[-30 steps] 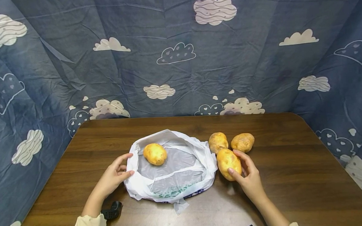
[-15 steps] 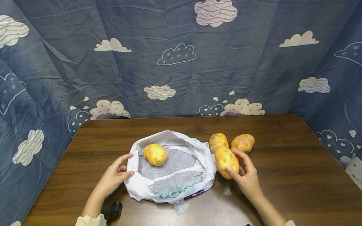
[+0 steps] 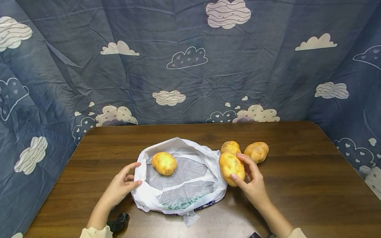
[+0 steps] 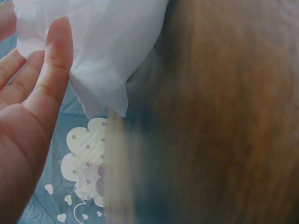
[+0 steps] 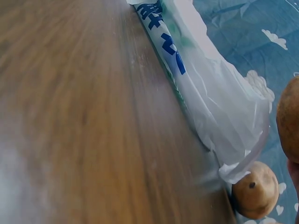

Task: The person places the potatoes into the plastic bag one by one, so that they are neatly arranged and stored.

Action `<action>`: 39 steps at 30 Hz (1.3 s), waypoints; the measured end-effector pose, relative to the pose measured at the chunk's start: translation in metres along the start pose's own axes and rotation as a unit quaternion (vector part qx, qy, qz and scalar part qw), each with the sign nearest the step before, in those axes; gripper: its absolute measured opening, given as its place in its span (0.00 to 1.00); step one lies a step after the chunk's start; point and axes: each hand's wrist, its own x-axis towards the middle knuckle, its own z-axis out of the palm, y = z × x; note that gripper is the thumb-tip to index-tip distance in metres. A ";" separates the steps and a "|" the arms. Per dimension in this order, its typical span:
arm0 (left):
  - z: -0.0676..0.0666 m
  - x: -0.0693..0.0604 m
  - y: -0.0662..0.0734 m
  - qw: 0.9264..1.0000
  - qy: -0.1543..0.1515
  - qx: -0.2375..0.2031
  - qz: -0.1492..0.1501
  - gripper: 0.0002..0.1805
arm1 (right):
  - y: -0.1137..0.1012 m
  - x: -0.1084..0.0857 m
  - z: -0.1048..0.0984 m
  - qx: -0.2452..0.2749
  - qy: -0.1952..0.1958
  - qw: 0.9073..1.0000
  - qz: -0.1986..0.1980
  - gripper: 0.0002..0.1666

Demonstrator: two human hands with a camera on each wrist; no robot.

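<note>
A white plastic bag lies with its mouth spread wide, and one potato rests inside at the upper left. My left hand is at the bag's left rim, thumb and fingers against the plastic; the left wrist view shows the thumb on the white bag. My right hand grips a second potato at the bag's right rim. In the right wrist view that potato appears at the right edge, beside the bag.
Two more potatoes lie on the wooden table behind my right hand: one close to the bag's right side, partly hidden by the held potato, the other farther right. A blue cloth with cloud prints hangs behind the table.
My right hand has moved left with its potato, from right of the bag to the bag's right rim. The left hand and the bag have stayed in place.
</note>
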 end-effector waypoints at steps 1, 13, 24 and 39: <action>0.000 0.000 0.000 1.000 0.000 0.001 0.000 0.29 | 0.000 0.001 0.001 0.001 -0.002 1.000 -0.004 0.36; 0.001 -0.001 0.004 1.000 -0.001 0.004 -0.010 0.29 | -0.021 0.012 0.024 0.001 -0.007 1.000 -0.027 0.34; -0.003 0.005 -0.031 1.000 -0.002 -0.003 0.000 0.32 | -0.023 0.020 0.039 0.005 -0.017 0.999 -0.038 0.34; -0.001 0.002 -0.011 1.000 -0.003 -0.001 0.001 0.30 | -0.024 0.029 0.063 -0.019 -0.031 0.999 -0.013 0.33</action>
